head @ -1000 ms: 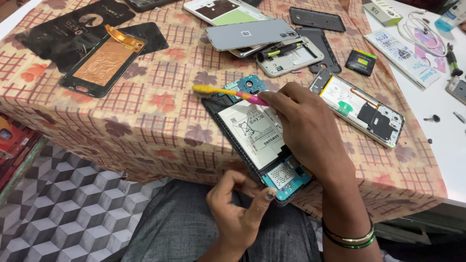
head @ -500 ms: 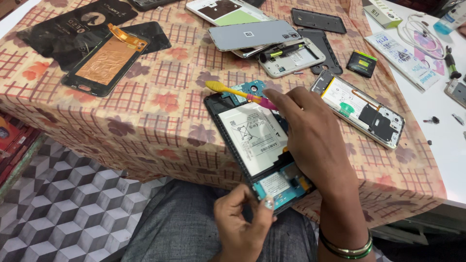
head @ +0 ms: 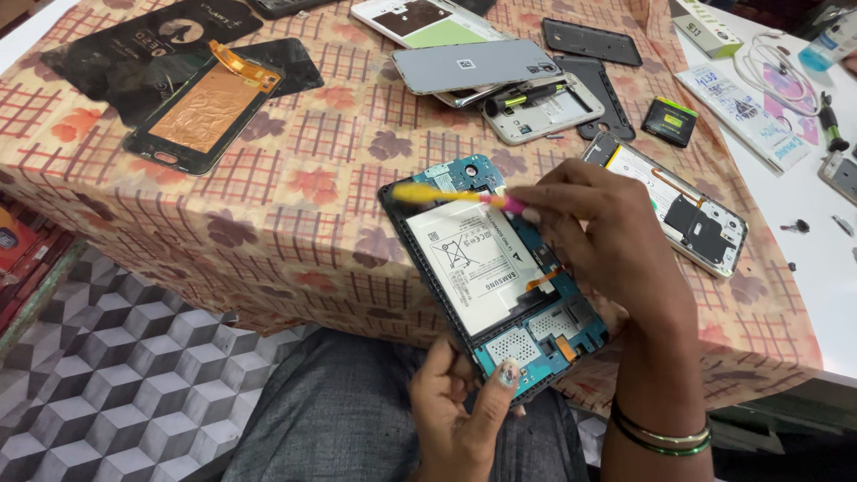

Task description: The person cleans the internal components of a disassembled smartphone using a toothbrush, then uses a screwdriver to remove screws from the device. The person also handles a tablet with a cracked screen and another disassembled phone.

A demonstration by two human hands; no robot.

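A: Which parts of the opened tablet [head: 486,277] are hidden?
B: Its right edge, under the right hand [head: 616,245]; the yellow tool's [head: 446,195] grip is covered too.
A: Cut off?
B: The box [head: 705,27], at the top edge.

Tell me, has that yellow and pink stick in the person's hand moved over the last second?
Yes. The yellow and pink tool in the right hand has slid right: against the opened tablet, its yellow tip sat past the left edge and now lies over the tablet's upper corner.

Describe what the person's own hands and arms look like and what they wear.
Both forearms are bare, with no sleeves in view. The right hand has thin bangles at its wrist, green ones with a gold-coloured one between. The left hand wears nothing visible; its thumbnail carries worn, glittery polish.
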